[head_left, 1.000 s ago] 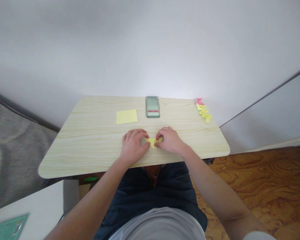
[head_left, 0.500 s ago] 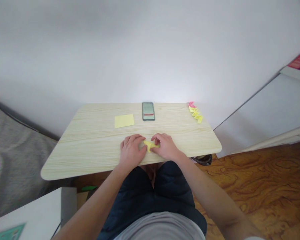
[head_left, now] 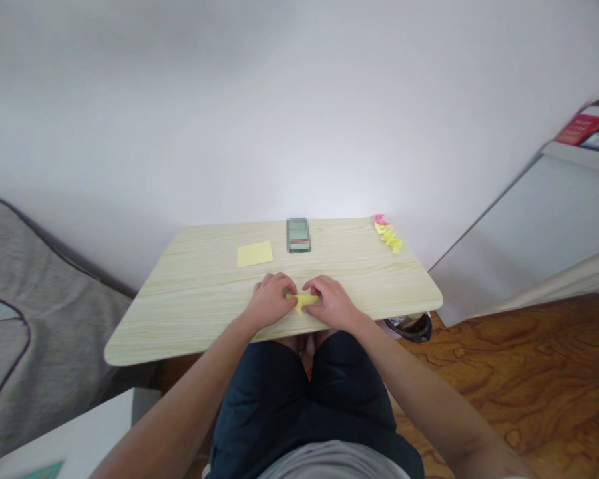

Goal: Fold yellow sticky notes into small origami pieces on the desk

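Light wood-grain table (head_left: 190,313), rounded corners, back edge against the wall. On it: flat yellow square sheet (head_left: 254,253) left of centre toward the back, blurred dark rectangular device (head_left: 298,235) just right of it, and a short row of small folded paper pieces (head_left: 389,236) at the far right corner, pink at the wall end, the rest yellow. Front edge, centre: folded yellow paper (head_left: 303,301) on the surface, left hand (head_left: 272,303) and right hand (head_left: 332,305) pressing fingertips on it from either side.
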The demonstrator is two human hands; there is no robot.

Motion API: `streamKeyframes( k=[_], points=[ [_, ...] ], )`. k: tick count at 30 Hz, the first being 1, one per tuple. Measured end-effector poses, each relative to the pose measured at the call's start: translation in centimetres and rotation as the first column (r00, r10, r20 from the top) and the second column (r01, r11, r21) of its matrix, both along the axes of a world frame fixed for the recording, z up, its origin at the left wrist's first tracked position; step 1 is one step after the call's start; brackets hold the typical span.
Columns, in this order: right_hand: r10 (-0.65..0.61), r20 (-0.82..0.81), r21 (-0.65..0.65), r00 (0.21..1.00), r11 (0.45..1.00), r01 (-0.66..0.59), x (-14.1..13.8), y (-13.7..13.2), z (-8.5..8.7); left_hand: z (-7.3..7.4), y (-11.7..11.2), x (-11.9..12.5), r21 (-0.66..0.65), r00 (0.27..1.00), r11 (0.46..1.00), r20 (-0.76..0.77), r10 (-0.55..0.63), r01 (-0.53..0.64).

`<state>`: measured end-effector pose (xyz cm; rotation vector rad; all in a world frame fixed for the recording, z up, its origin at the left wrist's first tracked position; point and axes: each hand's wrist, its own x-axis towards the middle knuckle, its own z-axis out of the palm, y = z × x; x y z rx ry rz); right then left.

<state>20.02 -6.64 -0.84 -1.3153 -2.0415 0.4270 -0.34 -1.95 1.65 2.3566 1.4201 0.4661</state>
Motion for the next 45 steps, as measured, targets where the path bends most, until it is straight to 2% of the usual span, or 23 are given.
streamKeyframes(
  k=[4,8,10,13,15,18,20,24,31,35,40,45],
  points=[
    [-0.025,0.052,-0.025,0.998,0.999,0.026,0.2,0.5,0.5,0.3,0.2,-0.1,-0.022,0.999,1.0,0.033,-0.02,0.021],
    [0.001,0.077,-0.075,0.997,0.997,0.005,0.1,1.2,1.3,0.8,0.4,-0.4,-0.04,0.992,0.997,0.108,-0.065,0.07],
    [0.012,0.007,-0.118,1.0,0.993,-0.011,-0.1,1.9,1.6,1.0,1.0,-0.5,-0.053,0.986,0.994,0.145,-0.083,0.092],
    [-0.017,-0.23,-0.245,0.973,0.969,-0.041,-0.4,3.7,1.9,1.4,2.6,-0.5,-0.07,0.965,0.991,0.242,-0.097,0.117],
    [-0.068,-0.394,-0.308,0.916,0.949,-0.062,-0.7,5.5,2.1,1.7,4.3,-0.3,-0.104,0.92,0.988,0.387,-0.064,0.112],
    [-0.102,-0.58,-0.355,0.808,0.924,-0.139,-0.8,8.4,2.7,2.1,6.9,0.1,-0.22,0.791,0.965,0.612,0.025,0.14],
    [-0.101,-0.659,-0.367,0.746,0.908,-0.201,-0.8,10.1,3.0,2.1,8.2,0.1,-0.285,0.719,0.941,0.692,0.071,0.181],
    [-0.092,-0.728,-0.366,0.68,0.89,-0.271,-0.6,12.3,3.2,1.7,9.8,0.0,-0.325,0.662,0.921,0.742,0.107,0.216],
    [-0.133,-0.746,-0.408,0.653,0.866,-0.289,-0.2,13.8,1.9,-0.1,10.3,-0.2,-0.363,0.598,0.904,0.784,0.167,0.224],
    [-0.165,-0.724,-0.428,0.669,0.869,-0.248,-0.2,13.4,1.4,-0.6,10.0,-0.1,-0.382,0.597,0.902,0.777,0.197,0.199],
    [-0.163,-0.692,-0.408,0.703,0.892,-0.196,-0.4,12.7,1.5,-0.6,9.8,0.2,-0.359,0.644,0.925,0.738,0.201,0.122],
    [-0.164,-0.688,-0.416,0.707,0.888,-0.198,-0.2,12.9,1.2,-0.4,9.7,0.3,-0.311,0.693,0.947,0.699,0.176,0.073]
  ],
)
